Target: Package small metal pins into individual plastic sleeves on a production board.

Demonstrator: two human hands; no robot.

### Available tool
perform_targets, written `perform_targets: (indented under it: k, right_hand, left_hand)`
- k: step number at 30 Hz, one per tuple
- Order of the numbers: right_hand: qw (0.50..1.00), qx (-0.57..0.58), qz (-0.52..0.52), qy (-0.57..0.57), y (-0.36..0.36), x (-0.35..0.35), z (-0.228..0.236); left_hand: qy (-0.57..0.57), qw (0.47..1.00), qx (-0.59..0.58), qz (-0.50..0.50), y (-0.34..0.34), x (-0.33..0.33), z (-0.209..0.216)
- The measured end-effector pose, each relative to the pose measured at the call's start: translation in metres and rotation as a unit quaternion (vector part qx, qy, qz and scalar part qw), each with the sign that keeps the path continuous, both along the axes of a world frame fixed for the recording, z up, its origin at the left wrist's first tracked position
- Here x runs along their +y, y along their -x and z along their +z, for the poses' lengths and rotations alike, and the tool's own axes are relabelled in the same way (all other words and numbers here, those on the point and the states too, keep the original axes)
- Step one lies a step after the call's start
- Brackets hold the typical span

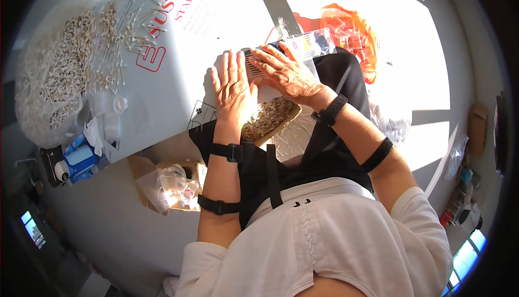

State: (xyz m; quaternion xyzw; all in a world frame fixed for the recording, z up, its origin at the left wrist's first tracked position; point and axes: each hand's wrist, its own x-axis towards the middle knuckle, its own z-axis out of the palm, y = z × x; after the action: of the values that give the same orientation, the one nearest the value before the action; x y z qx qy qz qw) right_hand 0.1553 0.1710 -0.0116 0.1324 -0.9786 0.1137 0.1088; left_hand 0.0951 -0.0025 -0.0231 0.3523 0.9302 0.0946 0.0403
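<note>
One flat left hand (232, 96) lies beside the flattened right hand (292, 78) atop a clear plastic stick packet (309, 46) at the grey bench's (181, 94) near edge.

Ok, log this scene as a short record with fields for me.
Left hand: flat over the table
Right hand: spread across a clear packet of thin sticks
Nearest the body: open box of cotton swabs
Table's left: clear bag of swabs, loose swabs beside it
Beyond right hand: orange bag
</note>
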Motion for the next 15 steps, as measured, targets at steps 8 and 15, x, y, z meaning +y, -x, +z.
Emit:
perform_targets:
  k: [8, 15]
  right_hand:
    - [1.0, -0.004, -0.02, 0.017, 0.004, -0.007, -0.009]
    - [0.996, -0.017, -0.067, 0.057, 0.001, -0.004, 0.003]
  left_hand:
    - [-0.031, 0.999, -0.004, -0.004, -0.001, 0.0, -0.002]
    - [0.031, 0.999, 0.014, 0.013, 0.0, -0.003, -0.004]
